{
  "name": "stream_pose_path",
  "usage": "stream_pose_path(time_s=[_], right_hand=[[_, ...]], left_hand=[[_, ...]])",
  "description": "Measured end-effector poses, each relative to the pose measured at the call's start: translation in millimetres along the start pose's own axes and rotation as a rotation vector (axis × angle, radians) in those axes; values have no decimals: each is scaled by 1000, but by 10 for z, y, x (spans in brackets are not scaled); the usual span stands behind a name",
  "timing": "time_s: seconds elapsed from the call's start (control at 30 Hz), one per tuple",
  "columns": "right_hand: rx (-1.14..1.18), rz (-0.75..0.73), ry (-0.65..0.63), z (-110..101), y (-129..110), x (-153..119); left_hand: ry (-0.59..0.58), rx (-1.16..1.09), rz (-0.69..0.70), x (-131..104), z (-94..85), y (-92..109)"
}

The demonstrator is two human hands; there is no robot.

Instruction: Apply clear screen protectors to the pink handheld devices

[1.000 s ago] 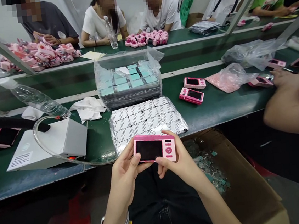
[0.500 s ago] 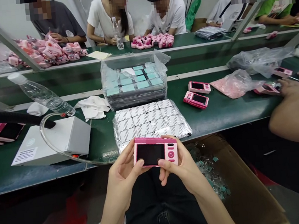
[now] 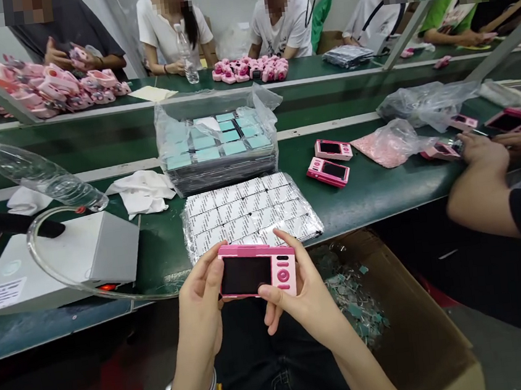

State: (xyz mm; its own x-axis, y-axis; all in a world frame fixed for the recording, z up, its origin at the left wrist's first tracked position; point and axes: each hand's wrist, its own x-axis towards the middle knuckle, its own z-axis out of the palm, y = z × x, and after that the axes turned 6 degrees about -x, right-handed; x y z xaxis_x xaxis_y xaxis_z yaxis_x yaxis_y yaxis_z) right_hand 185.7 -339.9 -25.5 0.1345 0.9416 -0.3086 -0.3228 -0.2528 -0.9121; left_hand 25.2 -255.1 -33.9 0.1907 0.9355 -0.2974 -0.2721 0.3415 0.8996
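A pink toy-like camera (image 3: 246,273), its dark screen and round button pad facing me, is held between both hands above my lap. My left hand (image 3: 202,303) grips its left end, thumb along the screen's left edge. On the right end, my right hand (image 3: 302,299) is closed with the thumb at the screen's lower right corner; its lower fingers are partly hidden underneath. Just beyond lies a plastic-wrapped sheet of white printed rectangles (image 3: 249,211). Behind it stands a bagged stack of sheets with blue-green squares (image 3: 218,150).
Two pink cameras (image 3: 330,171) lie right of the sheets, near a bag of pink pieces (image 3: 383,147). A grey box with a hose (image 3: 112,248) and a tilted bottle (image 3: 48,171) stand left. Below sits a carton (image 3: 413,315) holding scraps. A co-worker's arm (image 3: 483,190) reaches in from the right.
My left thumb has shifted from the screen's lower edge to its left side. The view has turned, so the bench things appear further left. The camera stays in both hands.
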Motion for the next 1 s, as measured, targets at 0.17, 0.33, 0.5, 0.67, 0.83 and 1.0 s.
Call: stream_pose_path(time_s=[0.17, 0.33, 0.5, 0.67, 0.83, 1.0], right_hand=[[5, 9, -1, 1, 56, 4], [3, 10, -6, 5, 68, -3], [-7, 39, -28, 16, 122, -22], [-40, 50, -31, 5, 147, -20], [-18, 13, 5, 18, 85, 17], [-193, -71, -269, 59, -78, 166]], left_hand=[[-3, 44, 39, 88, 4, -25], [10, -36, 30, 32, 13, -24], [-6, -63, 13, 30, -28, -33], [-33, -27, 52, 55, -53, -88], [-177, -162, 38, -11, -79, -65], [-196, -224, 196, -69, -295, 2]])
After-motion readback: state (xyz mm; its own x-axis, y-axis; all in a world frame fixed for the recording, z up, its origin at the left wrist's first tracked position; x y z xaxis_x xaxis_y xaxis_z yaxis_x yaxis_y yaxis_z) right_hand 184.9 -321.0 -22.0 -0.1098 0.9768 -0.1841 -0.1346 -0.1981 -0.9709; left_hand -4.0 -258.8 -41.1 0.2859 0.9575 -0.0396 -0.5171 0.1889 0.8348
